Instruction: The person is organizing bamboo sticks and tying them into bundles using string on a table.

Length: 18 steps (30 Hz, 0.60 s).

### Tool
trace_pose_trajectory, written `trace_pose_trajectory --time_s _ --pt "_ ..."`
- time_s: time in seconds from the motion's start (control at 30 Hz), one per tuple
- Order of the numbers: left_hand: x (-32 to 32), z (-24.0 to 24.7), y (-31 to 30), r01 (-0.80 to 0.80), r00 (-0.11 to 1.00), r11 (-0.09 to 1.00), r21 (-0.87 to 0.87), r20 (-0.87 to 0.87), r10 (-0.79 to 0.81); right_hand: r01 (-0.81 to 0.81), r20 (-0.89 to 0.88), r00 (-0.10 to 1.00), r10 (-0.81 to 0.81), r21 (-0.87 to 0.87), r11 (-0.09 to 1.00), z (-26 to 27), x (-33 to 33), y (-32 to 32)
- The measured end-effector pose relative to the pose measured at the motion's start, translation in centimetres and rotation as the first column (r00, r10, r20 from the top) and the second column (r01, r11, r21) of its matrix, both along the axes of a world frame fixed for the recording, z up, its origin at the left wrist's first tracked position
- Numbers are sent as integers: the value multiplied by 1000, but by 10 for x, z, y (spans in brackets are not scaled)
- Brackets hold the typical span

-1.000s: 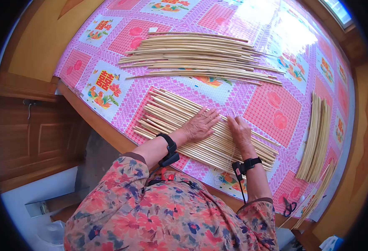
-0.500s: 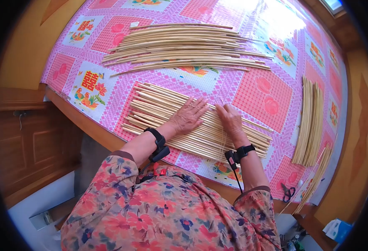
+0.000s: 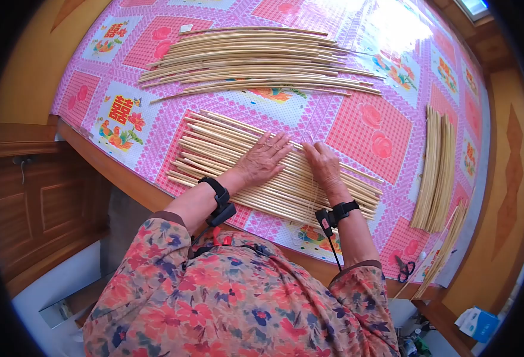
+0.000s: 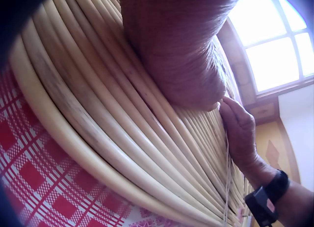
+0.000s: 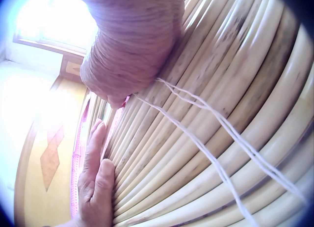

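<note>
A mat-like row of pale sticks (image 3: 214, 146) lies side by side on the patterned cloth. The left hand (image 3: 264, 159) rests flat on it, fingers spread toward its far edge. Close to its right, the right hand (image 3: 323, 166) has curled fingers at that same edge, pinching thin white string. In the right wrist view, strands of white string (image 5: 216, 161) run across the sticks (image 5: 196, 114) from under the right hand (image 5: 132, 45); its fingertips are mostly hidden. The left wrist view shows the left hand (image 4: 171, 50) over the sticks, with the right hand (image 4: 238, 131) beyond.
A loose group of longer sticks (image 3: 262, 59) lies farther back on the table. Thin stick bundles (image 3: 434, 172) lie at the right, with more thin sticks (image 3: 443, 253) near the corner. Dark scissors (image 3: 404, 269) lie near the front right edge of the cloth (image 3: 119, 172).
The head view has shifted, so the table and hands appear a little farther left and higher. Both hands keep nearly the same places on the sticks.
</note>
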<state>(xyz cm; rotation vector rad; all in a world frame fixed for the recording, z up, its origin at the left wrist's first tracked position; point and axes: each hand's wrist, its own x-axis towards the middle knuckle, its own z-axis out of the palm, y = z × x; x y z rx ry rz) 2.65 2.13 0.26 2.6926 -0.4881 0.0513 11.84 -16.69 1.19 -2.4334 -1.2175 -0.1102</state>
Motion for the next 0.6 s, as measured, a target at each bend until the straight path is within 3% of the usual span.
trace_pose_trajectory --time_s 0.6 --pt "-1 1 -1 -8 1000 1000 14 8 8 -29 37 999 31 -39 999 4 0 2"
